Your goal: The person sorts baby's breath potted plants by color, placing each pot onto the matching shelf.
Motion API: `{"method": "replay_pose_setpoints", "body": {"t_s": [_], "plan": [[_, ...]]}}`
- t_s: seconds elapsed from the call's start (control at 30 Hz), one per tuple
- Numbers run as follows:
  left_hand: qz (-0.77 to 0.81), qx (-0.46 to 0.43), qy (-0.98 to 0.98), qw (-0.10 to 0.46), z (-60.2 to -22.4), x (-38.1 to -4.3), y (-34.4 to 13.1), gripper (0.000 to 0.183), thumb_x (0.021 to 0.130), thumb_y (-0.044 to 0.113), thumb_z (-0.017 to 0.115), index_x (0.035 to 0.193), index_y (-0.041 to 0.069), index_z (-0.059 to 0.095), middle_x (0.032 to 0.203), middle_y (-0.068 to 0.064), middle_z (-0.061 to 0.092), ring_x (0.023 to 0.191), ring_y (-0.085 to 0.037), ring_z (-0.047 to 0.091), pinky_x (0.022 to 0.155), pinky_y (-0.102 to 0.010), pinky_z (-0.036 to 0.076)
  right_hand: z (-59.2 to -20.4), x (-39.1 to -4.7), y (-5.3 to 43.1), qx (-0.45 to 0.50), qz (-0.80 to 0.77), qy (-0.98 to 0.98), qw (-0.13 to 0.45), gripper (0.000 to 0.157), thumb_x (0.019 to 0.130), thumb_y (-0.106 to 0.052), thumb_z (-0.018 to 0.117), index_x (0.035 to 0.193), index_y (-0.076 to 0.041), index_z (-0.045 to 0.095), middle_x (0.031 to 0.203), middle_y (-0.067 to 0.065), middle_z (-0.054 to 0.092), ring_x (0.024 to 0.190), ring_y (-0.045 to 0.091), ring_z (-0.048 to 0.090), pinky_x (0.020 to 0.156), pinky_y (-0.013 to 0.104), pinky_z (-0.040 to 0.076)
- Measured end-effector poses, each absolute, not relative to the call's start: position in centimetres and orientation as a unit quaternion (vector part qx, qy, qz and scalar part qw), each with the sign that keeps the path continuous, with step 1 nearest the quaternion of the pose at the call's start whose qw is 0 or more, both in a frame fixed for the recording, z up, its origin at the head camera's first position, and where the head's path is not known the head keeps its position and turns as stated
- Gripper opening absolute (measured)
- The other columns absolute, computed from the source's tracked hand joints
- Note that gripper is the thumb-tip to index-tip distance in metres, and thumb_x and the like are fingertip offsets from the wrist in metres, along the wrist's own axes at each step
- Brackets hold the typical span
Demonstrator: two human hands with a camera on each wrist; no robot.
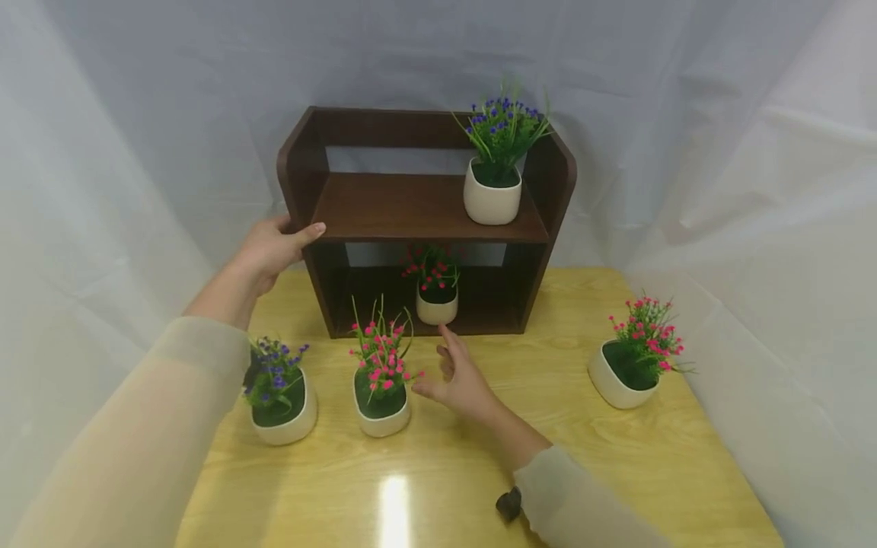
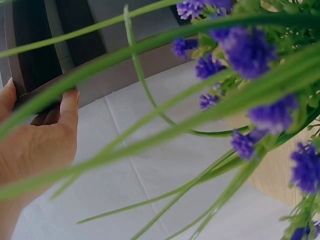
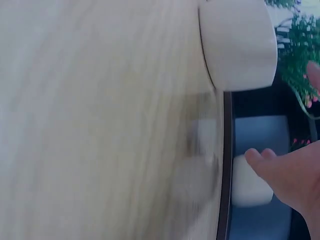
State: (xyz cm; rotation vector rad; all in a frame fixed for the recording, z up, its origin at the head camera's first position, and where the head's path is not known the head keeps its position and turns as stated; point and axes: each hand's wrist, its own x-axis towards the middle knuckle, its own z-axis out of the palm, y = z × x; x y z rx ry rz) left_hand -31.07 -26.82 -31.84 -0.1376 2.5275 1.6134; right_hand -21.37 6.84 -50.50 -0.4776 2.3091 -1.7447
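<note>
My left hand (image 1: 270, 247) grips the left side panel of a dark brown two-tier shelf (image 1: 384, 202), its thumb lying at the front edge. In the left wrist view, that hand (image 2: 42, 150) holds the shelf's edge behind green blades. My right hand (image 1: 462, 380) has its fingers apart and nothing between them. Its index fingertip is right at a white pot with red flowers (image 1: 437, 310) in the lower compartment. The thumb points at a white pot with pink flowers (image 1: 382, 425) on the table. The right wrist view shows the hand (image 3: 295, 172) overlapping the compartment's pot (image 3: 249, 185).
A potted purple-flowered plant (image 1: 493, 202) stands on the upper tier, at the right. Another purple-flowered pot (image 1: 291, 430) sits below my left forearm. A pink-flowered pot (image 1: 620, 388) is at the table's right. White sheeting (image 1: 685, 152) surrounds the wooden table (image 1: 562, 457); a small black object (image 1: 509, 504) is by my right sleeve.
</note>
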Motion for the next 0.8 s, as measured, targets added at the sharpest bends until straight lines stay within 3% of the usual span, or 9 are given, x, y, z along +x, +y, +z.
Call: {"method": "replay_pose_setpoints", "body": {"t_s": [0.13,0.5,0.8], "plan": [[0.538,-0.045,0.839,0.07,-32.0,-31.1,-26.8,0.099,0.107,0.058,0.061,0.176,0.01,0.009,0.182,-0.021,0.015,0.163,-0.049,0.033,0.138,-0.06,0.022,-50.7,-20.1,6.2,-0.189,-0.569,0.791,0.125,0.125,0.086,-0.015,0.095,0.177,-0.021,0.009,0.18,0.016,0.014,0.163,0.044,0.034,0.131,0.059,0.037],[0.527,-0.05,0.845,0.074,-31.6,-30.7,-26.6,0.102,0.106,0.061,0.06,0.176,0.013,0.005,0.183,-0.019,0.011,0.162,-0.051,0.033,0.138,-0.063,0.019,-51.4,-18.0,3.8,-0.214,-0.53,0.808,0.142,0.132,0.077,-0.018,0.101,0.176,-0.022,0.013,0.18,0.01,0.017,0.162,0.038,0.037,0.13,0.05,0.042],[0.529,-0.053,0.844,0.073,-31.5,-30.6,-26.6,0.101,0.106,0.06,0.062,0.176,0.014,0.007,0.183,-0.019,0.013,0.162,-0.05,0.034,0.138,-0.062,0.02,-52.2,-17.9,2.6,-0.213,-0.501,0.829,0.125,0.127,0.077,-0.028,0.101,0.175,-0.019,0.02,0.177,0.016,0.025,0.154,0.043,0.049,0.13,0.055,0.04]]}}
